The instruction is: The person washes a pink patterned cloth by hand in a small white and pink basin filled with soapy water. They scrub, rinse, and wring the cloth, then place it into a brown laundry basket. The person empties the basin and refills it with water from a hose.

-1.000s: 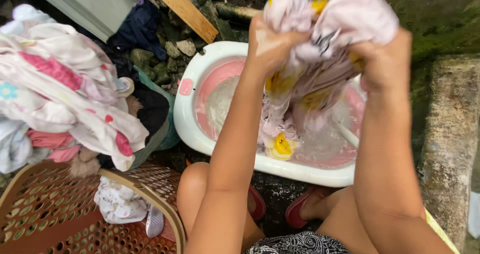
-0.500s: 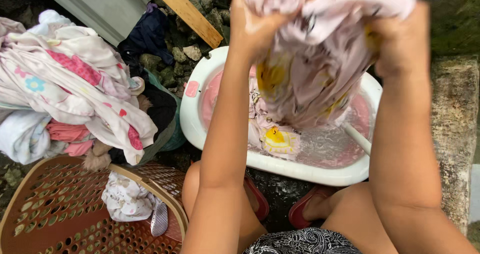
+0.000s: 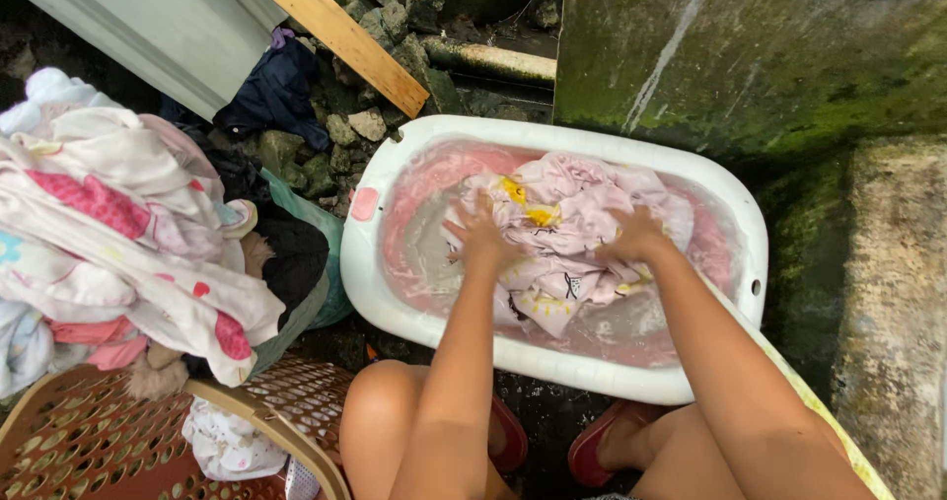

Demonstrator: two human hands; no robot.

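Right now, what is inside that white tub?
The white tub holds cloudy water and a pale pink cloth with yellow patches. The left hand and right hand press on it. Whatever lies under the cloth is hidden.

A mossy concrete wall (image 3: 750, 56) stands behind, damp and green in flat daylight. Loose grey rocks (image 3: 355, 115) cover the ground beneath a slanting wooden plank (image 3: 335, 32) and grey panel (image 3: 148, 27).

Head view, steeply down, close
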